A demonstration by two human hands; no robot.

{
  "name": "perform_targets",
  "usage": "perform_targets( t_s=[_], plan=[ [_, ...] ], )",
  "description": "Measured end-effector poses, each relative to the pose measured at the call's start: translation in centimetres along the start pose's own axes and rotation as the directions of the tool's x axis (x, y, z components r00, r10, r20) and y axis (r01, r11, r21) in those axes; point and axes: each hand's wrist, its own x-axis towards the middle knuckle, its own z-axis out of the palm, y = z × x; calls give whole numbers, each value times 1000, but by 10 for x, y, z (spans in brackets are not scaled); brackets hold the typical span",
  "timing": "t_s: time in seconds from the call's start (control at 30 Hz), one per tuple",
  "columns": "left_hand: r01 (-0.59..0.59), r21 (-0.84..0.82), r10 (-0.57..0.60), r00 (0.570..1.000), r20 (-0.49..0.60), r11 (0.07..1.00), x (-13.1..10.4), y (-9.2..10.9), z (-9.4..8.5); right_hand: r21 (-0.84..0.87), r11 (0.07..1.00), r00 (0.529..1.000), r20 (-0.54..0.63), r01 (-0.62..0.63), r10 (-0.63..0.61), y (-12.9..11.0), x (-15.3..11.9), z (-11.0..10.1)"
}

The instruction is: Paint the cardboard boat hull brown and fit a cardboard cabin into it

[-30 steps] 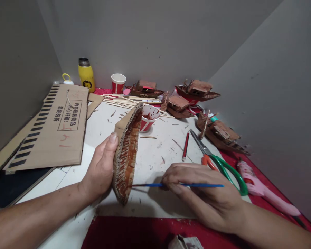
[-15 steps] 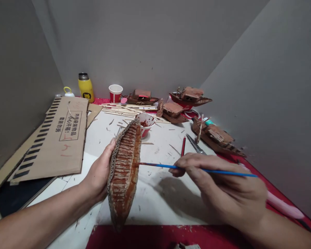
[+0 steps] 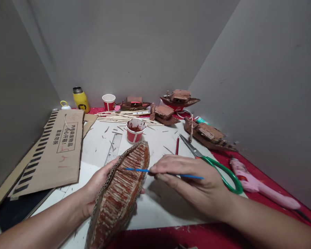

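My left hand (image 3: 97, 186) is wrapped round a boat-shaped cardboard hull (image 3: 119, 193), which is tilted with its ribbed inside facing me. Reddish-brown paint covers much of the ribs, with paler streaks between. Between the fingertips of my right hand (image 3: 194, 186) is a thin blue paintbrush (image 3: 140, 169); its tip meets the ribs near the hull's left edge. Just beyond the hull stands a red and white paper cup (image 3: 135, 133) with brown paint inside.
Brown model boats (image 3: 208, 133) line the back and right. Green-handled scissors (image 3: 223, 173) and a pink glue gun (image 3: 259, 185) lie right. Wooden sticks (image 3: 119, 116), a ruler (image 3: 114, 147), a yellow bottle (image 3: 81, 100) and a cardboard sheet (image 3: 59, 148) are behind and left.
The hull has come lower and nearer, leaning more. My right hand has moved left, carrying the brush tip from the hull's right side across to its left. The view has shifted, uncovering the scissors' handles.
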Motion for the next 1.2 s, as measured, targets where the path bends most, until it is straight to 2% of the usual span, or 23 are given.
perform_targets(
  t_s=[0.1, 0.23, 0.3, 0.4, 0.47, 0.57, 0.63, 0.8, 0.87, 1.0, 1.1, 1.2],
  plan=[
    [3, -3, -3, 1000, -19, 1000, 0, 0, 5, -61, 995, 985, -156, -78, 68, 12, -2, -7],
    [1, -25, -3, 997, -72, 1000, -1, 3, 9, -165, 965, 936, -322, -203, 142, 18, -4, -15],
    [2, -28, -4, 997, -77, 1000, -1, 4, 10, -184, 966, 943, -310, -182, 118, 14, -4, -14],
    [-19, -25, 17, 997, -78, 999, -1, 3, 10, -181, 982, 980, -195, -61, 25, 9, -3, -10],
    [-40, -22, 38, 996, -79, 999, 0, 2, 10, -225, 974, 981, -194, -29, -16, 10, -1, -11],
    [-22, -20, 21, 998, -56, 1000, 3, 3, 5, -313, 941, 946, -322, -128, 22, 14, 0, -16],
    [0, -20, 0, 1000, -16, 1000, 5, 3, 0, -307, 933, 927, -369, -187, 64, 16, 0, -19],
    [7, 6, -7, 1000, 26, 1000, 7, 0, -5, -235, 964, 968, -240, -127, 69, 14, 1, -14],
    [11, 26, -11, 1000, 14, 1000, 8, 0, -6, -266, 956, 965, -257, -125, 55, 16, 1, -15],
    [-30, 38, 31, 999, -30, 999, 9, 1, -8, -274, 943, 928, -362, -189, 81, 21, -2, -24],
    [-56, 7, 56, 995, -82, 998, 8, 1, -6, -289, 946, 934, -356, -148, 37, 19, -3, -28],
    [-62, -17, 60, 991, -119, 998, 5, 0, 0, -356, 932, 957, -289, -69, -39, 13, -2, -25]
  ],
)
